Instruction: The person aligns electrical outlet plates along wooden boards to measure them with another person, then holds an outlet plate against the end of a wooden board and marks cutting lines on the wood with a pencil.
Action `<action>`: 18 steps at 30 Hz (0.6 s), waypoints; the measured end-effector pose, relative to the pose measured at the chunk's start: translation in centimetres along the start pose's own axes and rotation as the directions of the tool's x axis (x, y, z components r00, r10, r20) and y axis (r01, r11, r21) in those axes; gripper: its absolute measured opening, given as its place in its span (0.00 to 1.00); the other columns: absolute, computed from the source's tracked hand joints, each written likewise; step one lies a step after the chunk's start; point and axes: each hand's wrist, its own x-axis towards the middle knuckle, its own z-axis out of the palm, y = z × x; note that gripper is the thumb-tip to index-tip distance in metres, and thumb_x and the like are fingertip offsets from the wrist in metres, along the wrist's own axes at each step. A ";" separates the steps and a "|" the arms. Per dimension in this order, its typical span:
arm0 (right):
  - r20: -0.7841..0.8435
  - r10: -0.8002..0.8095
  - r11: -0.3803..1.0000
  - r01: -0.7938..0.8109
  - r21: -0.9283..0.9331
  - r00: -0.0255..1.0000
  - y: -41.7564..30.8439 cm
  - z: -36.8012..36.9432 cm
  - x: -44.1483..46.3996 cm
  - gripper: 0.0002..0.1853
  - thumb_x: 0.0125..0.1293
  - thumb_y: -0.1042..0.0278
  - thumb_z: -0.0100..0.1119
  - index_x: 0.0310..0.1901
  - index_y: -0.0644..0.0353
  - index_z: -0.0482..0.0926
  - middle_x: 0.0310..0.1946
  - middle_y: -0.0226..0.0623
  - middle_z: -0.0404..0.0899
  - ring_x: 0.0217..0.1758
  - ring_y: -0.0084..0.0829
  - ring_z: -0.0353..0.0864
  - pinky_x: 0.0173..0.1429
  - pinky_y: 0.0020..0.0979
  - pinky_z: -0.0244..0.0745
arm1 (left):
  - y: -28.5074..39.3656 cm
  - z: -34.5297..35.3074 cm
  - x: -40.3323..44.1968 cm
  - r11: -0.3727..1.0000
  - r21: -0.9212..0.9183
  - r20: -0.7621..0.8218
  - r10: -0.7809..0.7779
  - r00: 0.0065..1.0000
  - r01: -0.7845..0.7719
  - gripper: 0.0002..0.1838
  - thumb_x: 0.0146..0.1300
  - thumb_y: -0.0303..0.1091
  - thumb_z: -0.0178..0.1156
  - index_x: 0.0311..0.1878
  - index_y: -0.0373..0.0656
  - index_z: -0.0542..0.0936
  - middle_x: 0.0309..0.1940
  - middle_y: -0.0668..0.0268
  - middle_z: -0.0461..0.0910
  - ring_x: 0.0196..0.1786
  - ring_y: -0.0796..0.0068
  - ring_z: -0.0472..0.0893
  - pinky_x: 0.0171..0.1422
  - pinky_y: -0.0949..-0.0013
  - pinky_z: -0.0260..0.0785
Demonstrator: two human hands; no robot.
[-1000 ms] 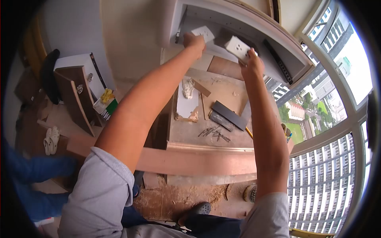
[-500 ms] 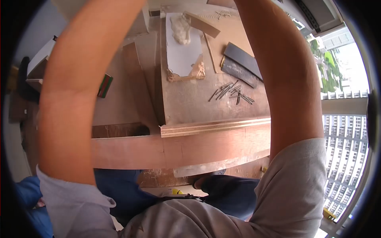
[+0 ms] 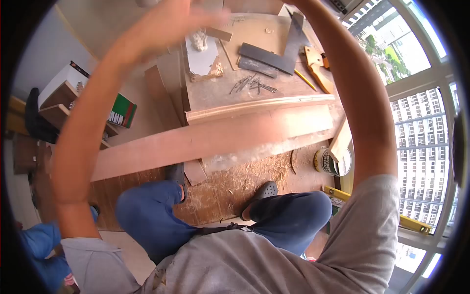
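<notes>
My left hand (image 3: 183, 19) is raised near the top of the view, smeared by motion, its fingers stretched out to the right with nothing visible in them. Below it lie a white board (image 3: 203, 59) with a torn edge and a pale crumpled lump (image 3: 199, 40). My right hand (image 3: 297, 2) is cut off by the top edge; its fingers cannot be made out. Near it is a dark, flat pointed piece (image 3: 293, 34). A long thin plywood strip (image 3: 196, 142) lies across the front of the workbench (image 3: 210, 93), below both arms.
On the bench lie dark blocks (image 3: 267, 59), loose nails (image 3: 252, 84), a yellow pencil (image 3: 305, 80) and a wooden saw handle (image 3: 318, 73). A paint can (image 3: 333, 161) and yellow spirit level (image 3: 337, 192) stand right. Wood shavings (image 3: 264, 169) litter the floor. Another person's blue-clothed leg (image 3: 41, 245) shows left.
The view has shifted, showing more floor and the bench's right side. My left hand has come into view at the top. The plywood strip now appears higher and more slanted.
</notes>
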 end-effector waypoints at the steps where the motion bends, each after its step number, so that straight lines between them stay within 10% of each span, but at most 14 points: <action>1: 0.200 -0.592 0.728 0.625 -0.283 0.780 2.6 -1.1 -0.7 0.08 0.66 0.66 0.60 0.40 0.58 0.85 0.30 0.42 0.83 0.36 0.42 0.84 0.42 0.34 0.80 | 0.9 0.1 -3.4 0.993 0.121 0.021 0.010 1.000 -0.013 0.33 0.64 0.38 0.67 0.69 0.33 0.70 0.63 0.49 0.74 0.61 0.60 0.81 0.60 0.61 0.75; 2: 0.104 -0.478 0.865 0.488 -0.115 0.872 -1.5 -5.8 -4.8 0.11 0.70 0.62 0.60 0.41 0.60 0.86 0.30 0.40 0.84 0.34 0.38 0.84 0.42 0.32 0.80 | 2.6 -0.1 -6.9 0.982 0.190 0.167 -0.009 0.986 -0.023 0.38 0.62 0.40 0.69 0.71 0.33 0.68 0.68 0.49 0.69 0.68 0.57 0.73 0.69 0.61 0.66; 3: 0.268 0.236 0.869 -0.326 0.372 0.934 -9.3 -12.1 -8.6 0.14 0.73 0.58 0.60 0.38 0.61 0.85 0.29 0.37 0.83 0.31 0.35 0.82 0.39 0.36 0.79 | 4.2 -0.1 -10.2 0.966 0.254 0.308 -0.032 0.951 -0.049 0.43 0.59 0.43 0.72 0.74 0.34 0.65 0.72 0.49 0.65 0.75 0.55 0.66 0.78 0.60 0.57; 4: 0.182 0.201 0.652 -0.270 0.708 0.962 -11.5 -14.2 -12.3 0.13 0.72 0.59 0.62 0.35 0.62 0.83 0.24 0.31 0.79 0.23 0.27 0.75 0.30 0.33 0.73 | 5.5 0.3 -13.1 0.929 0.367 0.338 -0.090 0.937 -0.043 0.45 0.57 0.43 0.73 0.74 0.34 0.64 0.74 0.49 0.62 0.76 0.53 0.63 0.80 0.58 0.54; 5: 0.244 0.147 0.791 -0.262 0.553 0.959 -12.5 -17.7 -14.6 0.18 0.70 0.57 0.64 0.47 0.67 0.80 0.38 0.45 0.83 0.43 0.31 0.83 0.43 0.31 0.79 | 6.4 1.0 -15.5 0.879 0.475 0.358 -0.155 0.921 -0.037 0.47 0.55 0.43 0.74 0.75 0.34 0.64 0.75 0.49 0.60 0.78 0.51 0.60 0.81 0.56 0.51; 7: 0.056 0.136 0.810 -0.143 0.569 0.989 -19.6 -24.9 -19.8 0.24 0.73 0.48 0.59 0.40 0.67 0.80 0.32 0.43 0.82 0.37 0.31 0.81 0.40 0.33 0.74 | 6.7 2.6 -18.7 0.846 0.533 0.283 -0.158 0.946 -0.018 0.49 0.54 0.45 0.74 0.75 0.34 0.62 0.75 0.46 0.59 0.78 0.49 0.58 0.82 0.54 0.51; 9: -0.184 -0.205 0.735 0.275 0.620 0.961 -21.1 -28.0 -23.0 0.31 0.72 0.34 0.53 0.38 0.62 0.77 0.31 0.39 0.80 0.34 0.31 0.76 0.40 0.36 0.71 | 6.2 3.9 -20.7 0.809 0.587 0.214 -0.164 0.963 0.008 0.51 0.54 0.47 0.74 0.75 0.33 0.61 0.75 0.43 0.59 0.79 0.48 0.57 0.82 0.52 0.50; 12: -0.035 -0.308 0.769 0.271 0.579 0.951 -25.1 -33.8 -25.1 0.34 0.66 0.23 0.48 0.40 0.54 0.73 0.32 0.36 0.77 0.33 0.28 0.72 0.46 0.37 0.69 | 4.7 4.4 -21.8 0.677 0.716 0.124 -0.363 0.923 0.171 0.62 0.44 0.48 0.79 0.78 0.33 0.55 0.78 0.43 0.53 0.82 0.49 0.50 0.85 0.54 0.44; 18: -0.042 -0.236 0.747 0.209 0.631 0.971 -31.2 -37.3 -25.8 0.26 0.70 0.33 0.54 0.38 0.52 0.76 0.32 0.33 0.81 0.36 0.25 0.77 0.49 0.33 0.73 | 0.2 4.3 -22.5 0.656 0.738 0.130 -0.371 0.920 0.160 0.58 0.44 0.45 0.79 0.76 0.34 0.59 0.73 0.44 0.61 0.79 0.48 0.57 0.82 0.54 0.48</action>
